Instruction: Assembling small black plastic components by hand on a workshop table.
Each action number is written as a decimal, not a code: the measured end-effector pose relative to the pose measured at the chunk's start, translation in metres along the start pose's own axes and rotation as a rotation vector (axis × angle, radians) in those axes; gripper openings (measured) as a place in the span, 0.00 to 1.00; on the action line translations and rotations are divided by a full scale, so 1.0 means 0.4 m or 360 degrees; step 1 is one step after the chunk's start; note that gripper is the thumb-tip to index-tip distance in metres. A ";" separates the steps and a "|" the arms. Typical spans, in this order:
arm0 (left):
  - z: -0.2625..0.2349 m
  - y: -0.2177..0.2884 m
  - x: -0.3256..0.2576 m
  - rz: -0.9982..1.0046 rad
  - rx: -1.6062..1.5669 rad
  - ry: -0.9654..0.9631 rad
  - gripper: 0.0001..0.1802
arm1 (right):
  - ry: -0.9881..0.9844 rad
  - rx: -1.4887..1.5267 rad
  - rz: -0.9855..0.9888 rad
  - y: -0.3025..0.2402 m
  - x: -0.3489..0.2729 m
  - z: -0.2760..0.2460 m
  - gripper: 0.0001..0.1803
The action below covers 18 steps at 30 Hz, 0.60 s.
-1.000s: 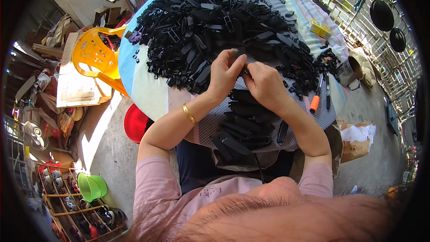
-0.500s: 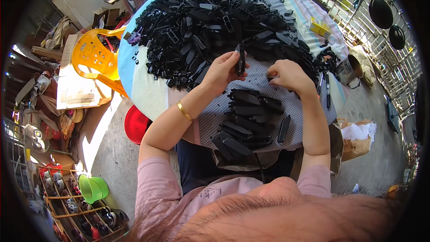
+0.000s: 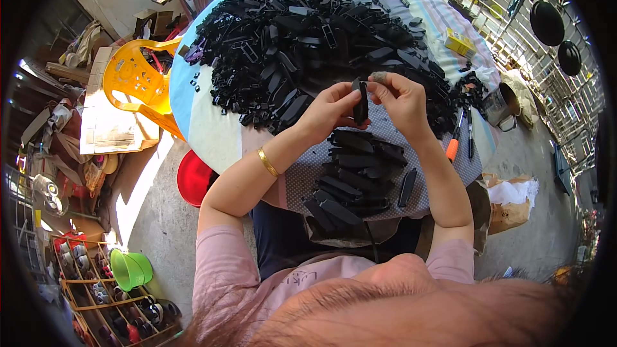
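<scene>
A long, narrow black plastic piece [image 3: 360, 103] stands nearly upright in my left hand [image 3: 326, 112], pinched between thumb and fingers. Against its right side, near the top, my right hand [image 3: 403, 99] closes thumb and forefinger; whatever is between them is too small to make out. Something grey wraps a fingertip of that hand. Just below both hands, similar black pieces [image 3: 357, 173] lie in an overlapping stack on the dotted cloth [image 3: 292, 183]. One single piece [image 3: 407, 186] rests apart, to the right of the stack.
A large heap of black plastic parts [image 3: 308, 45] covers the table's far side. At right are an orange-handled tool [image 3: 452, 149], a black pen-like tool [image 3: 470, 138], a metal mug [image 3: 502, 104] and a yellow box [image 3: 459, 43]. A yellow chair [image 3: 132, 80] stands left.
My right hand has moved left and up from the cloth to meet the piece in my left hand. The left hand has shifted slightly right and down. The orange tool handle is now uncovered.
</scene>
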<state>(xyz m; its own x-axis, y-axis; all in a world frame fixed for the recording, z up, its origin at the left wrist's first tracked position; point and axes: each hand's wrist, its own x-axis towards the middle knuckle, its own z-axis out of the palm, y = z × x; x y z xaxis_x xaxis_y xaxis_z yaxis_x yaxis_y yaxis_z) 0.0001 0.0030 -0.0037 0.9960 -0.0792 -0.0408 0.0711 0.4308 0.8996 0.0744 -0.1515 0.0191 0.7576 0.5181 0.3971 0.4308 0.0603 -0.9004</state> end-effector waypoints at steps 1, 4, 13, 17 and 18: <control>0.002 0.000 0.000 0.0000 0.0000 0.0000 0.15 | 0.0066 -0.0154 -0.0203 0.009 -0.001 0.003 0.06; 0.005 0.002 -0.003 0.0047 0.0037 -0.0015 0.15 | 0.0120 -0.0479 -0.0569 0.001 0.000 0.003 0.06; 0.022 -0.011 -0.001 0.0382 0.0433 0.0199 0.14 | -0.0028 -0.1115 -0.0938 -0.010 -0.008 0.016 0.04; 0.036 -0.005 -0.014 0.0398 0.0732 0.0311 0.13 | 0.0012 -0.1235 -0.0879 -0.014 -0.014 0.027 0.05; 0.037 -0.003 -0.015 0.0334 0.0671 0.0283 0.14 | 0.0013 -0.1236 -0.0882 -0.017 -0.014 0.026 0.05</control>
<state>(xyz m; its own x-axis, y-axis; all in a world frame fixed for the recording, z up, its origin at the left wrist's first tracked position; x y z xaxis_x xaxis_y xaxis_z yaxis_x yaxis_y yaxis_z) -0.0068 -0.0104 0.0017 0.9829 0.1404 0.1195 -0.1231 0.0174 0.9922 0.0623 -0.1460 0.0210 0.3502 0.5800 0.7355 0.9325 -0.2896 -0.2156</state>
